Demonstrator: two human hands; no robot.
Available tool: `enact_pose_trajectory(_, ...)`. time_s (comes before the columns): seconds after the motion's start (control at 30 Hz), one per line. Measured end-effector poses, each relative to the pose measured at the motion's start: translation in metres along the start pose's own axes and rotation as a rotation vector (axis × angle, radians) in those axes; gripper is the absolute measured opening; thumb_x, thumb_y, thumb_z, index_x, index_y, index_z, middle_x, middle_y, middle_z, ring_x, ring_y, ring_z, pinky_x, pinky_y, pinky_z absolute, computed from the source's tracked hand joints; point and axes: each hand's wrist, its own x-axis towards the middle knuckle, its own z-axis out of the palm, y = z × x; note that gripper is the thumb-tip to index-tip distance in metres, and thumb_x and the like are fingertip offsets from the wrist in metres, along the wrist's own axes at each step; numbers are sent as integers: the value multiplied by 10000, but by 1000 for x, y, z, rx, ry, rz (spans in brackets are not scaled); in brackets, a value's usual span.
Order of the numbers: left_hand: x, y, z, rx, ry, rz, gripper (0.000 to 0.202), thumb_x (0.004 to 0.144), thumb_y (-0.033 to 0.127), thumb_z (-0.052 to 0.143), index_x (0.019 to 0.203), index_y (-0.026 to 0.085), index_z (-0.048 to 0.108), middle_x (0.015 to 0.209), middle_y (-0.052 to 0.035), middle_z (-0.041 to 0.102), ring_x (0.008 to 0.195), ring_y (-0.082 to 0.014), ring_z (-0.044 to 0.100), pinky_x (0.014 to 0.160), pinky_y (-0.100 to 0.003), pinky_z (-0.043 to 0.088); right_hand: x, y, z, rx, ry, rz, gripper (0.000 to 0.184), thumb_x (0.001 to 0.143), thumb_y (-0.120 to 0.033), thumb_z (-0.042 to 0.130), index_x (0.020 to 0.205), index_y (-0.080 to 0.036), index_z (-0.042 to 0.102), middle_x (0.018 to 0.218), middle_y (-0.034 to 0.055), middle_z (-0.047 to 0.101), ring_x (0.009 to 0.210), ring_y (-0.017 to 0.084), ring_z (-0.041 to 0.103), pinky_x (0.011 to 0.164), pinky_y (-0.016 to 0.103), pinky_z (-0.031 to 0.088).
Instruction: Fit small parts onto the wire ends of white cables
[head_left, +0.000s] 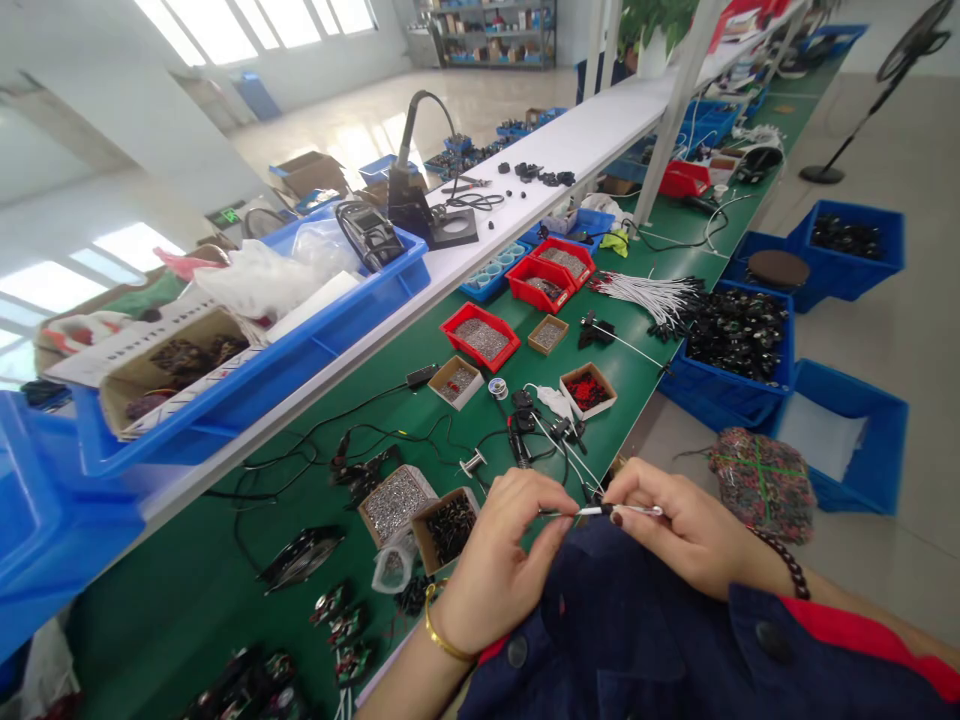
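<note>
My L hand [502, 560] & R hand [694, 525] pinch white wire [600, 511] tight btwn fingers, both wrists raised just above navy jacket [600, 640].

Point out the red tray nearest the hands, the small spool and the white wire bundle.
Red tray [466, 348], head view, front rim.
Small spool [498, 388], head view, its middle.
White wire bundle [649, 297], head view, middle of the wires.
</note>
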Motion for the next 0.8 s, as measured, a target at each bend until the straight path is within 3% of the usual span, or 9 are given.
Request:
enact_pose_trajectory(0.07,1,-1,-1,58,-26,9,89,979,174,596,1029,232,640,959,-42,694,910,-193,612,840,-338,439,2,-3,1,11,-30,15,153,1001,-319,464,999,-199,560,632,-56,503,547,105,443,543,240,315)
enact_pose_trajectory(0.17,1,-4,-2,131,34,-2,14,963,241,641,964,227,641,879,-40,679,833,-205,591,758,-334,424,4,-6,2,13,-56,56,126,988,-298,467,1013,-201,543,620,-74,455,555,107,429,557,244,306)
enact_pose_trajectory(0.23,0,-5,-3,124,18,-15,77,968,259,634,902,219,626,835,-31,655,799,-194,571,734,-324,414,4,-8,1,24,-68,63,116,980,-290,474,1018,-200,537,617,-79,453,554,106,422,558,248,297)
enact_pose_trajectory(0.37,-4,-1,-5,35,-70,-46,88,999,214,552,922,210,593,874,-26,627,849,-174,552,778,-306,417,4,-12,3,68,-84,82,107,975,-292,485,984,-197,532,602,-86,442,541,98,396,557,251,275)
enact_pose_trajectory(0.57,-6,2,-2,30,-90,-73,144,959,168,577,832,206,522,818,6,562,805,-154,510,754,-287,390,4,-8,6,144,-133,84,136,979,-321,494,964,-188,514,610,-83,467,530,91,381,545,252,255)
enact_pose_trajectory(0.8,-6,1,-3,-48,-98,-78,94,998,207,567,917,215,613,873,3,625,854,-148,548,803,-284,411,4,-1,9,237,-152,71,237,1014,-421,477,956,-193,499,620,-77,462,531,92,359,534,246,254)
